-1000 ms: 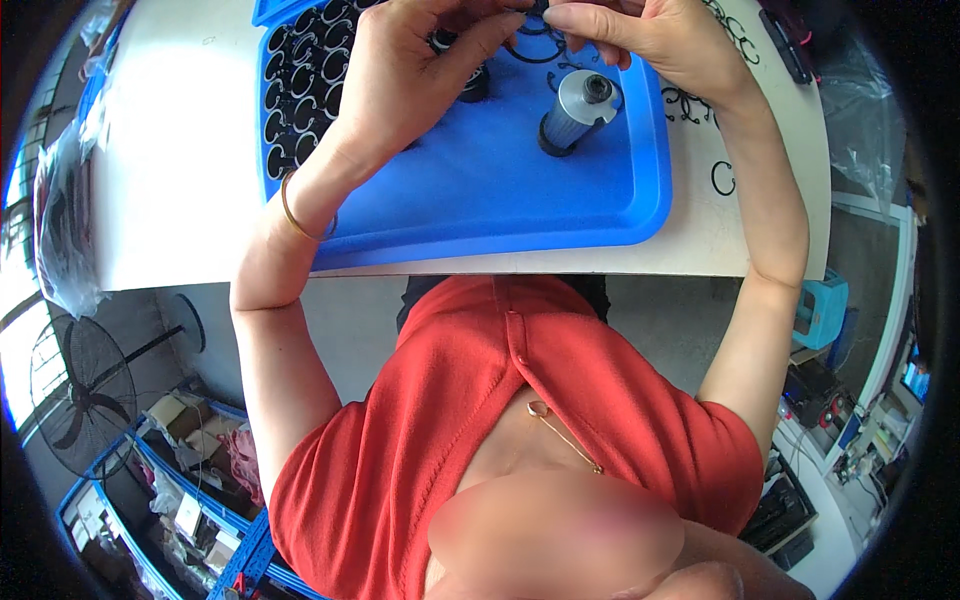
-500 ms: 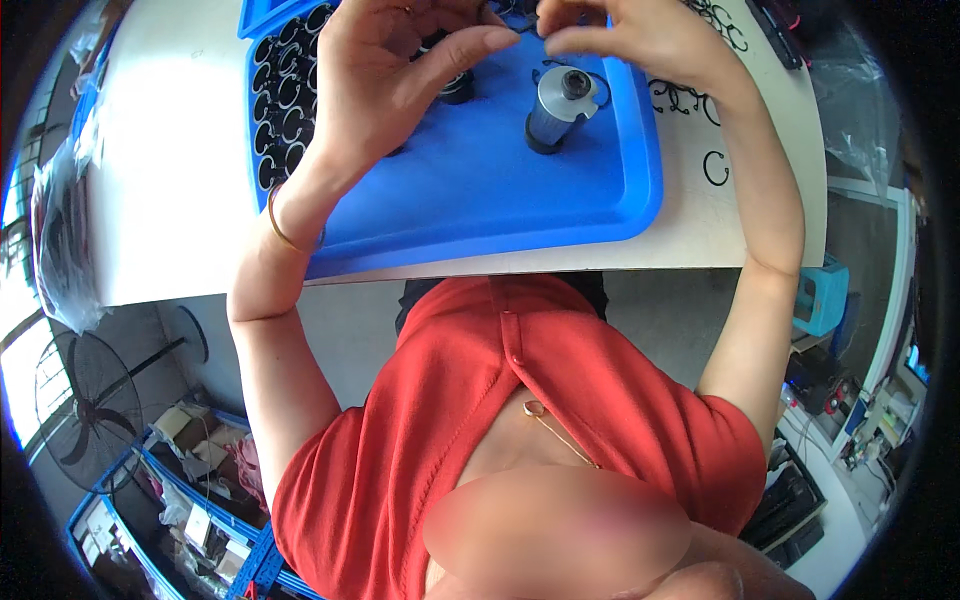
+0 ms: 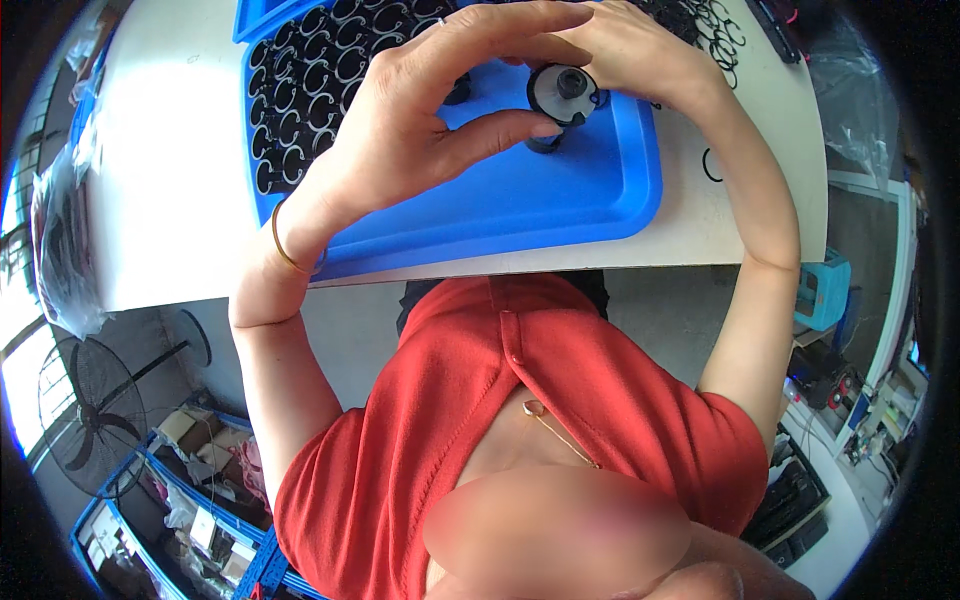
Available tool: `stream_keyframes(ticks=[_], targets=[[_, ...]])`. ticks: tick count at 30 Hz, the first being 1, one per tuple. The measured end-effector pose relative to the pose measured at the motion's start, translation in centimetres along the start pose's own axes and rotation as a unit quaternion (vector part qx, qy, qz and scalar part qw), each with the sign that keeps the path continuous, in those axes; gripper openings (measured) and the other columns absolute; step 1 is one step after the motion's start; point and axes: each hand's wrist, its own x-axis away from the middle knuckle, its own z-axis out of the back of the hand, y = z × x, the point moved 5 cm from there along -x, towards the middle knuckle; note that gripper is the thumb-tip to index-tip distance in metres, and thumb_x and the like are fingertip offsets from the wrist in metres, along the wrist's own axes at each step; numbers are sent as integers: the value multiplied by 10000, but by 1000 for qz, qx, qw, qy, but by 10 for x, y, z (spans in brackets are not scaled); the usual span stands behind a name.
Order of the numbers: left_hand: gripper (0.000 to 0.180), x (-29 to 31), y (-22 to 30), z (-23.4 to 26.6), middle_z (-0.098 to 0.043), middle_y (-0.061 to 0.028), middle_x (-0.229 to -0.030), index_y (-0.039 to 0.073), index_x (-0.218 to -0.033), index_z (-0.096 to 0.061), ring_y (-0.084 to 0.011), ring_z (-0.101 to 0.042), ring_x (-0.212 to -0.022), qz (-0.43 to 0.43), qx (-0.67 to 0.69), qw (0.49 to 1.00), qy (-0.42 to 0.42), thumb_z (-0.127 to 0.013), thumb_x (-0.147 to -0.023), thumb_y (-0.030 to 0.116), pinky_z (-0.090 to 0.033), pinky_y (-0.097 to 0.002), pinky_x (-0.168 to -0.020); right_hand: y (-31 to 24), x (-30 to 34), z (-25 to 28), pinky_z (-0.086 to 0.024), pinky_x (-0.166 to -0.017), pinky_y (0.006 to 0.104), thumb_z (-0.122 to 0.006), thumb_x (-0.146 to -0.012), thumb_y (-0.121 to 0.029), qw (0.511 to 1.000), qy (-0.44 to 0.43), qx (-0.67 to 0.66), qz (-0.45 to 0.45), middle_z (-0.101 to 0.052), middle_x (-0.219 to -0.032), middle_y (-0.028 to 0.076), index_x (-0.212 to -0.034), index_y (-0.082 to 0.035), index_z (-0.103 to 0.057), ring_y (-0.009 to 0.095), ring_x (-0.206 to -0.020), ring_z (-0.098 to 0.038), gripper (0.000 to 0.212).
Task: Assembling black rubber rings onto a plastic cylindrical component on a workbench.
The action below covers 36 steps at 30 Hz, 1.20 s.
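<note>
Left hand (image 3: pixel 420 120), right hand (image 3: pixel 625 55) both pinch grey round part (image 3: pixel 562 92) over blue tray (image 3: pixel 560 200). I judge assembly midway; ring rows (image 3: pixel 310 80) at tray's far-left unused.

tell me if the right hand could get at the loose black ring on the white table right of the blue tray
Probably yes. The black ring lies alone on the white table, just outside the blue tray and close beside the right hand's wrist, uncovered. That hand is on the round black part, though.
</note>
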Motion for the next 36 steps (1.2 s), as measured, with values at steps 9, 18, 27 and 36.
stream_keyframes(ticks=[9, 18, 27, 36], targets=[[800, -4, -5, 2, -686, -183, -1295, 16, -1520, -432, -289, -671, -1206, 6, 19, 1000, 3, -849, -849, 141, -538, -407, -1024, -4, 8, -1, -544, -841, 465, -787, -816, -127, 980, 119, -109, 113, -702, -1031, 196, -1065, -12, -662, 358, -996, -699, 301], [634, 1, -31, 11, -693, -142, -1216, -5, -1437, -498, -219, -677, -1107, 33, 1, 996, 83, -808, -904, 142, -543, -367, -976, -4, 7, 18, -533, -768, 419, -774, -830, -102, 990, 19, -142, 6, -715, -882, 135, -995, -18, -639, 316, -865, -710, 229], [481, 7, -41, 17, -726, -126, -1096, -13, -1381, -531, -165, -700, -987, 82, 35, 987, 136, -720, -939, 8, -575, -314, -869, 5, 15, 45, -524, -645, 268, -747, -908, -55, 923, 116, -365, 18, -717, -827, 47, -992, 11, -693, 105, -719, -662, 120], [250, 8, -50, 3, -736, -71, -991, -14, -1154, -652, -104, -690, -907, 172, 98, 975, 102, -752, -960, 108, -569, -259, -779, 3, 22, 38, -521, -591, 204, -753, -938, -68, 819, 165, -549, 1, -711, -831, 23, -976, -27, -686, 73, -642, -650, 87]])
